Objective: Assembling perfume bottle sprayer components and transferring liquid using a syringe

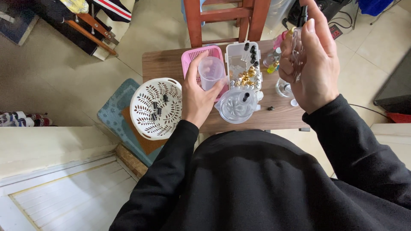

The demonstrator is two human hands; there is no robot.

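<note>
Wooden bench [171, 64] below me: my left hand [198, 100] fingers wrap a clear plastic cup [211, 72], upright; my right hand [314, 64] grips a small glass bottle [297, 53], raised to the cup's right.

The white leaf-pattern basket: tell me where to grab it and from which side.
Grip the white basket by its rim on the near right side, beside the left hand. It overhangs the table edge there, and the rim is a bare raised lip; small dark pieces lie inside.

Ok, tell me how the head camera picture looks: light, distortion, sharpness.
Head view: soft, even daylight, faint shadows; wide-angle lens bends the edges; the left hand with its clear plastic cup is sharp; the raised right hand is close, slightly soft, its clear bottle hard to read.
</note>
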